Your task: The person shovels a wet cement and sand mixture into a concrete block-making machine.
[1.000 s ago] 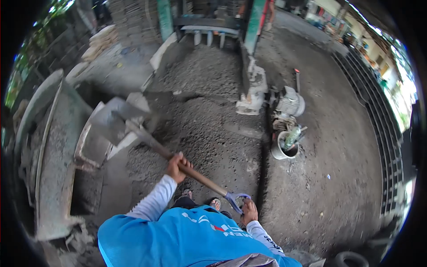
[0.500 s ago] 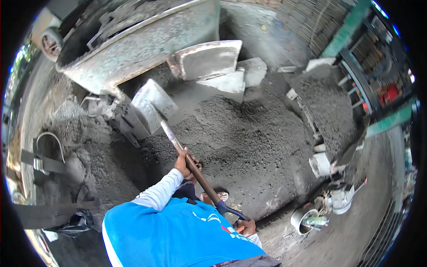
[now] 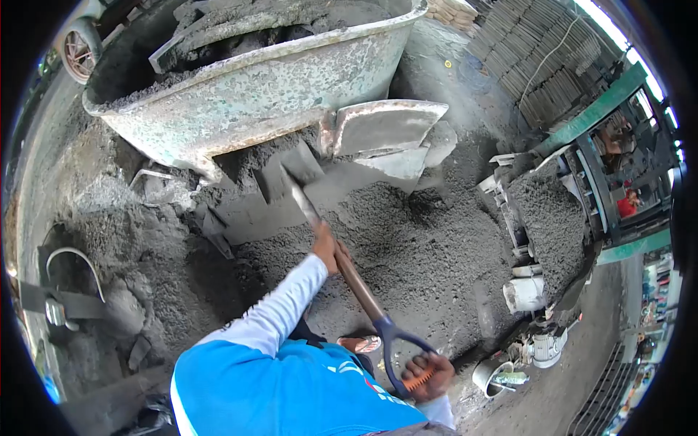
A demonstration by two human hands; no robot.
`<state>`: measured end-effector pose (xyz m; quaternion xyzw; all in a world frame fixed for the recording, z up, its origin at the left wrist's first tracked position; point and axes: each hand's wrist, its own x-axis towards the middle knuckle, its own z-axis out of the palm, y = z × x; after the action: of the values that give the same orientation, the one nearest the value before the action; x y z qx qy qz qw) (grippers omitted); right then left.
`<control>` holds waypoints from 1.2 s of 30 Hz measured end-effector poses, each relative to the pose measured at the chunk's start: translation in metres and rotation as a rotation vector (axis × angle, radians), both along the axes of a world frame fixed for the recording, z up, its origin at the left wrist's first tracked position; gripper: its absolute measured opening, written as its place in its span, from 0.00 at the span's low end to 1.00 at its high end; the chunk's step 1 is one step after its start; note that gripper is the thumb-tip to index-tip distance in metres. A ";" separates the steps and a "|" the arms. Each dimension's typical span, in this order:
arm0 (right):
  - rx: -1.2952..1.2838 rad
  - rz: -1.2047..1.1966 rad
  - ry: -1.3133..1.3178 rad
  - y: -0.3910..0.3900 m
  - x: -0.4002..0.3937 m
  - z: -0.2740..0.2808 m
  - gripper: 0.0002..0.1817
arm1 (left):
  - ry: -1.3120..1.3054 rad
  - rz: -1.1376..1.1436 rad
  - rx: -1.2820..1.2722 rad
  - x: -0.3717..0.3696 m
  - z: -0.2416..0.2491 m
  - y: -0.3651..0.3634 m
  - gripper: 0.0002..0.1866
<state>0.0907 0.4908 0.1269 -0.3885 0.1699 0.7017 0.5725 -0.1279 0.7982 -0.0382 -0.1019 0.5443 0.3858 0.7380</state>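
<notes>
I hold a shovel (image 3: 358, 285) in both hands, slanting from lower right to upper left. My left hand (image 3: 329, 248) is wrapped round the middle of its shaft. At the near end, my right hand (image 3: 427, 376) grips the orange bar of the dark D-shaped handle. The grey blade is at the rusty-edged opening low in the side of a large mottled tub (image 3: 262, 80). Loose dark, damp-looking material (image 3: 269, 156) shows inside that opening. Beneath the shaft lies a broad pile of grey, grainy mix (image 3: 407, 232).
A metal flap (image 3: 389, 127) juts out right of the opening. Farther right, a trough-like container (image 3: 549, 218) holds more grey mix beside a green frame (image 3: 592, 116). A motor (image 3: 545, 349) and a small bucket (image 3: 491, 378) stand at lower right. My sandalled foot (image 3: 360, 344) is below the shaft.
The shovel blade has gone from raised in front of the tub to down at its opening. Both hands reach farther forward with the shovel, and the view has shifted.
</notes>
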 end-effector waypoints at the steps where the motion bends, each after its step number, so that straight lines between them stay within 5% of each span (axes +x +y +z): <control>1: 0.049 0.020 0.039 0.023 -0.028 0.005 0.11 | 0.016 -0.053 0.043 -0.019 0.006 0.030 0.33; 3: 0.142 0.026 0.053 0.081 -0.095 0.002 0.10 | 0.055 -0.234 0.284 -0.070 0.000 0.090 0.33; 7: 0.217 -0.012 0.064 0.121 -0.141 -0.018 0.10 | -0.108 -0.060 0.243 -0.115 -0.022 0.148 0.34; 13: 0.334 0.056 0.162 0.102 -0.111 0.044 0.11 | -0.495 0.068 0.413 -0.038 0.089 -0.032 0.35; 17: 0.404 0.090 0.194 0.129 -0.135 0.066 0.12 | -0.540 0.112 0.393 -0.048 0.104 -0.010 0.36; 19: 0.588 0.150 0.360 0.168 -0.160 0.036 0.14 | -0.523 0.098 0.390 -0.078 0.081 0.042 0.36; 22: 0.424 0.272 0.022 0.227 -0.217 -0.058 0.08 | -0.655 0.089 0.421 -0.146 0.005 0.121 0.36; 24: 0.268 0.260 0.018 0.253 -0.241 -0.141 0.06 | -0.388 0.039 0.440 -0.180 -0.068 0.151 0.38; 26: 0.187 0.199 0.106 0.255 -0.240 -0.217 0.06 | 0.199 -0.164 0.537 -0.180 -0.089 0.143 0.42; 28: 0.349 0.278 0.148 0.253 -0.218 -0.235 0.07 | 0.420 -0.323 0.431 -0.165 -0.117 0.123 0.47; 30: 0.226 0.229 -0.040 0.252 -0.199 -0.268 0.07 | 0.566 -0.476 0.319 -0.156 -0.167 0.092 0.50; 33: 0.256 0.203 -0.120 0.241 -0.168 -0.249 0.07 | -0.087 -0.484 0.239 -0.150 -0.134 0.041 0.51; 36: 0.274 0.203 -0.120 0.213 -0.147 -0.208 0.08 | -0.175 -0.530 0.204 -0.150 -0.117 0.039 0.52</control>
<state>-0.0560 0.7041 -0.0812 -0.3633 -0.0018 0.7482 0.5552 -0.2783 0.8372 -0.1552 0.0854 0.4447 0.2220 0.8635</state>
